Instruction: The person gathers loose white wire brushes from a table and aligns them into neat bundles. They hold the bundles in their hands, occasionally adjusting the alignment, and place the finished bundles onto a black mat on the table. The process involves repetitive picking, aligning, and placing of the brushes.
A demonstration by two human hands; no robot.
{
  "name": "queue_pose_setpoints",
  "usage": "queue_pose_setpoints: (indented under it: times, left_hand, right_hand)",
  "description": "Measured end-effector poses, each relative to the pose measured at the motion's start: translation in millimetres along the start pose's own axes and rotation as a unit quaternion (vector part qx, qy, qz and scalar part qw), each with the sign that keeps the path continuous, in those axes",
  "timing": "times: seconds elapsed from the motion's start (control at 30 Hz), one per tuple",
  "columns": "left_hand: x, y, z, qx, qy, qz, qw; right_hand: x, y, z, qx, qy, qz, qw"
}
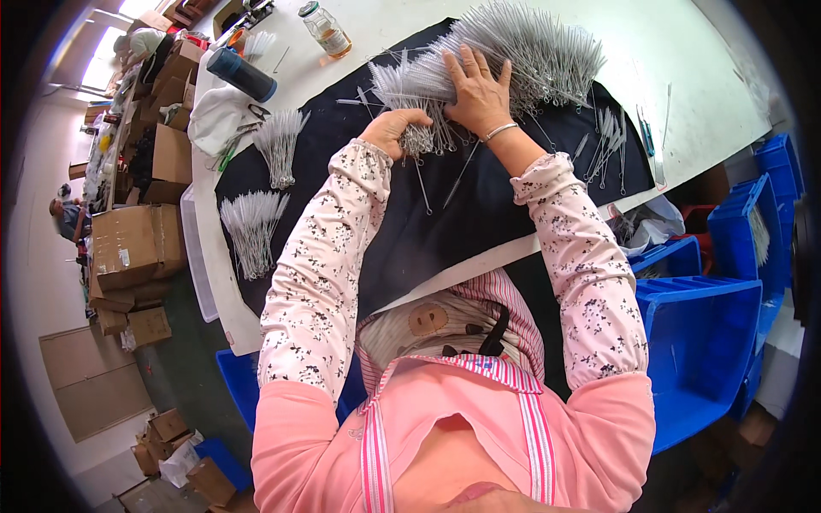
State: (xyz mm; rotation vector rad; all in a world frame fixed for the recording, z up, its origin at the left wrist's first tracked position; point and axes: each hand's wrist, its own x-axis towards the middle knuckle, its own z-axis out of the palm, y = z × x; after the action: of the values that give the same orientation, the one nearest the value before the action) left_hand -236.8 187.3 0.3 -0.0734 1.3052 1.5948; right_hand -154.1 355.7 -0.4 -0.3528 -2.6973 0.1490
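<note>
A big heap of thin wire brushes [534, 56] with white bristles and looped wire ends lies on a dark cloth [402, 231]. My left hand [396, 131] is closed round a bundle of these brushes at their looped ends, its bristles pointing away from me. Fingers spread, my right hand [481, 96] rests on the brushes beside that bundle. Two sorted bunches sit to the left, an upper bunch [278, 145] and a lower bunch [253, 229]. Several loose brushes [605, 145] are scattered to the right of the heap, and a few stick out below my hands.
On the white table [693, 77] stand a glass jar [327, 32] and a dark blue cylinder [242, 74]. Scissors [235, 141] lie at the left, a cutter knife [645, 132] at the right. Blue bins [697, 342] stand right of me; cardboard boxes [137, 244] pile up left.
</note>
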Motion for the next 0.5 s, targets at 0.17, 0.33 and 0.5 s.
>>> queue_pose_setpoints:
  times: [0.17,0.33,0.5]
  left_hand:
    - [-21.8,14.8,-2.0,0.004,-0.009,-0.049,0.999]
    - [-54.3,29.4,-20.5,0.028,-0.065,-0.095,0.993]
    - [-88.3,29.6,-33.9,0.010,-0.091,-0.133,0.987]
  right_hand:
    - [-1.9,7.0,27.1,0.050,0.020,0.023,0.998]
    - [-3.1,8.5,36.2,0.032,0.028,-0.003,0.999]
    - [-4.0,10.0,52.9,-0.021,0.056,-0.026,0.998]
